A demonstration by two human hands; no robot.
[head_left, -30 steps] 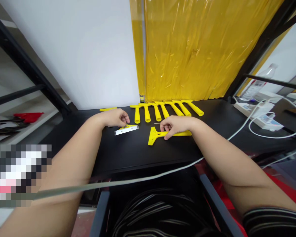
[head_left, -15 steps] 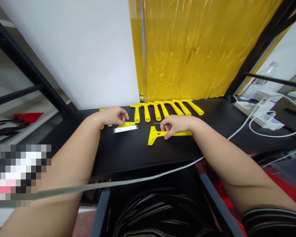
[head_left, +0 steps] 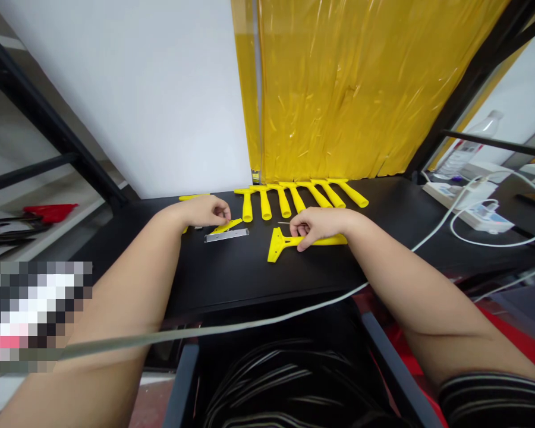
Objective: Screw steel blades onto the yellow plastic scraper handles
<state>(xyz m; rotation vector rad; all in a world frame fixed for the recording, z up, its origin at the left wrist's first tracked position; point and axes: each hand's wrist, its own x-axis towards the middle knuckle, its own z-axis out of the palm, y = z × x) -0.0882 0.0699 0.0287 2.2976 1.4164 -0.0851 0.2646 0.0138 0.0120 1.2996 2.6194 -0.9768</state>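
My left hand [head_left: 207,211] has its fingers curled down and closed on a small flat yellow plate [head_left: 232,225], its right end tilted up. Just in front of the plate, a silvery metal strip [head_left: 226,236] with small holes lies on the black table [head_left: 232,270]. My right hand [head_left: 314,227] is wrapped over a yellow scraper handle [head_left: 275,245], its wide head pointing left. A thin rod [head_left: 284,223] sticks out leftward from the same hand; the rest of it is hidden by the fingers.
Several yellow scraper handles [head_left: 266,205] lie in a row along the back of the table. More yellow pieces [head_left: 194,197] sit behind my left hand. A power strip [head_left: 484,217] with white cables stands at right. A pale cable [head_left: 267,321] crosses before my lap.
The yellow plate under my left fingers has turned, its right end now higher and apart from the metal strip. My left hand shifted slightly; my right hand stays in place.
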